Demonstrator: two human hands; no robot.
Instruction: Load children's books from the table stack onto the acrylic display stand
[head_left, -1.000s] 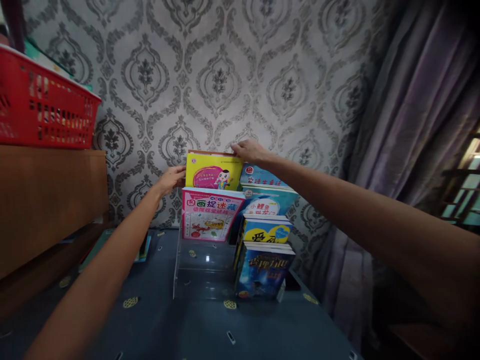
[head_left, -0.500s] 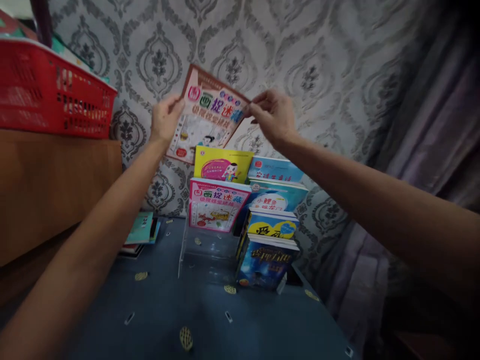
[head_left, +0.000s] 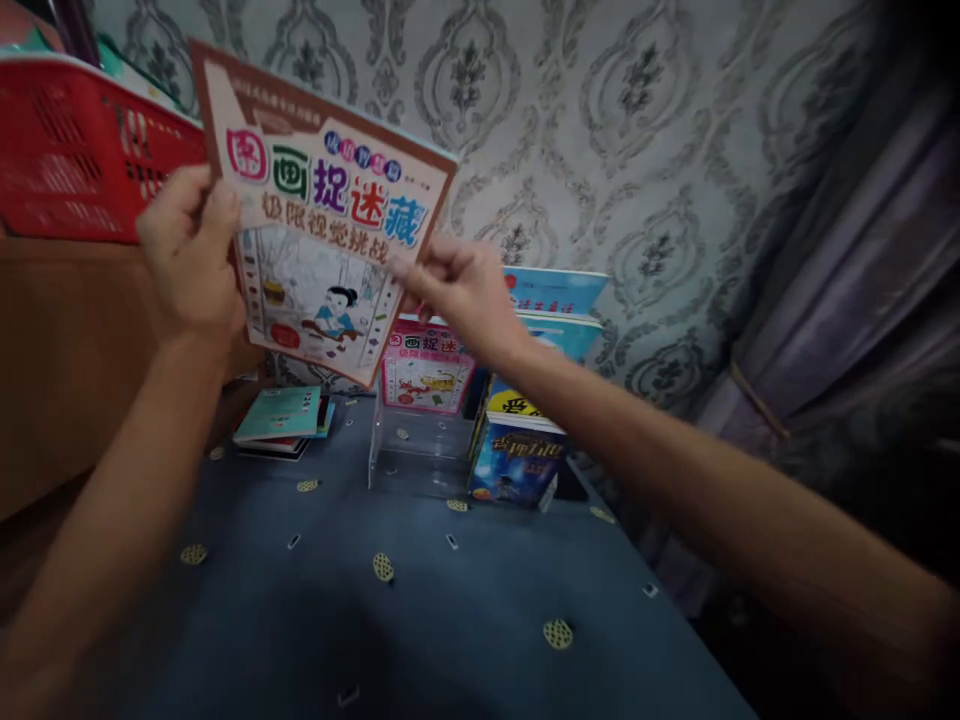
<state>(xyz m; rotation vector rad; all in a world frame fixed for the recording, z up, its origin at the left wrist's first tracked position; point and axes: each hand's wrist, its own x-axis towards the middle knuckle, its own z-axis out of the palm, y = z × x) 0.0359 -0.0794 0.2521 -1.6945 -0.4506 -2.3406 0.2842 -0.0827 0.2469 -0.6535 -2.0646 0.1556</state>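
A brown-edged picture book (head_left: 322,220) is held up, tilted, its cover facing me. My left hand (head_left: 196,250) grips its left edge, and my right hand (head_left: 469,295) pinches its right edge. Behind and below it, a clear stepped rack (head_left: 427,440) bears a pink book (head_left: 427,375) on its left side. On the right of the rack are light-blue books (head_left: 562,290), a yellow book (head_left: 514,400) partly behind my right forearm, and dark blue books (head_left: 517,465) in front.
A small pile of books (head_left: 281,415) lies on the blue patterned tablecloth (head_left: 450,620) left of the rack. A red basket (head_left: 82,150) sits on a brown wooden box (head_left: 97,350) at the left. A purple-grey curtain (head_left: 795,380) hangs at the right.
Both hands have brought the brown-edged book closer to me and to the left, away from above the rack. It now hides the yellow book at the rack's back left. The view has shifted.
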